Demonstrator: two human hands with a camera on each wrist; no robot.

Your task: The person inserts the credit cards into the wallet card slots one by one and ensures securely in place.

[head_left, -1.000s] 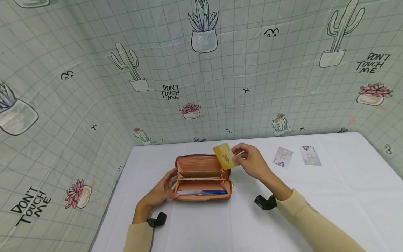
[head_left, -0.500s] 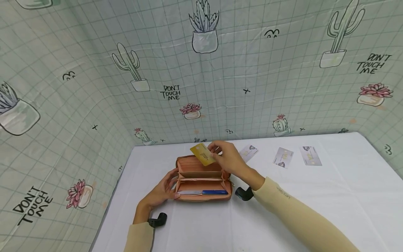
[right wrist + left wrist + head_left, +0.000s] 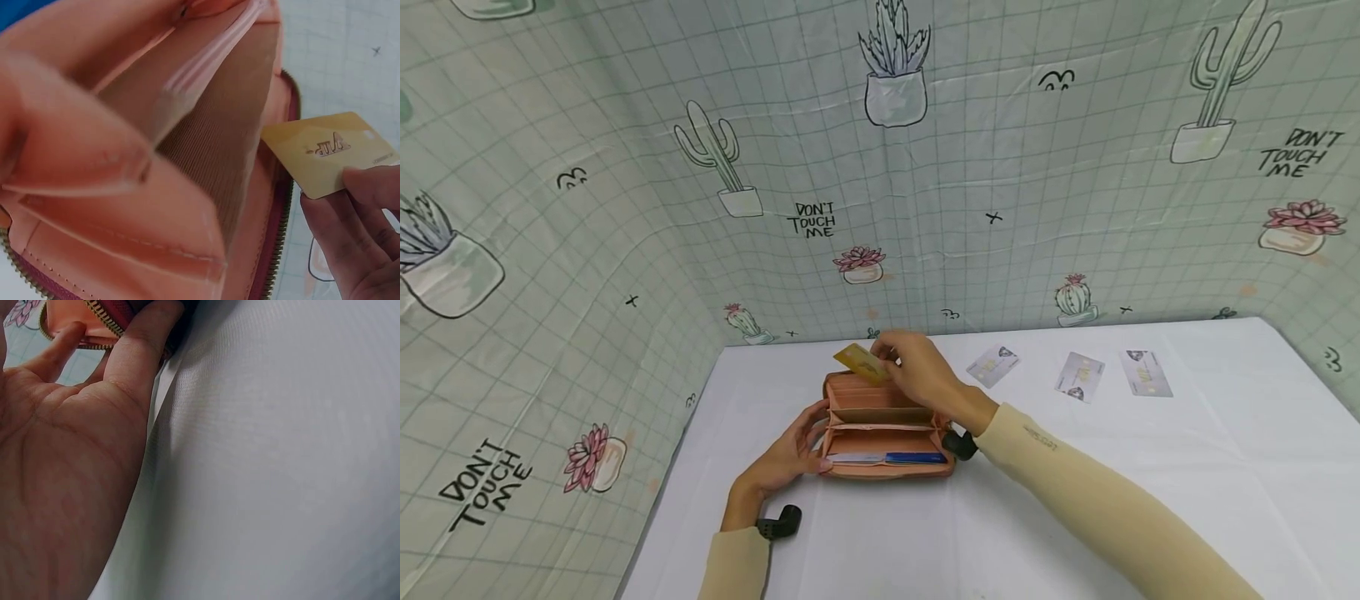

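Observation:
An unzipped peach wallet (image 3: 891, 474) stands spread on the table, its pleated compartments showing. My left hand (image 3: 786, 446) grips its left end, thumb at the front edge and fingers along the side; the left wrist view shows the brass zipper (image 3: 103, 315) beside that thumb. Between thumb and fingers, my right hand (image 3: 917, 367) pinches a gold card (image 3: 859, 362) above the wallet's back edge. Seen from the right wrist, the card is tilted, one corner close to the wallet's zippered rim. A blue card (image 3: 916, 457) and a pale card (image 3: 856, 457) sit in the front pocket.
To the right on the white table (image 3: 1060, 517) lie three silver cards: one near the wallet (image 3: 992, 367), a middle card (image 3: 1080, 377) and a far-right card (image 3: 1146, 373). A patterned cloth wall (image 3: 955, 167) rises behind the table's back edge.
My right hand has carried the gold card leftward from the wallet's right side to over its back edge, tilting it flatter. One silver card has come into sight. The left hand stays on the wallet.

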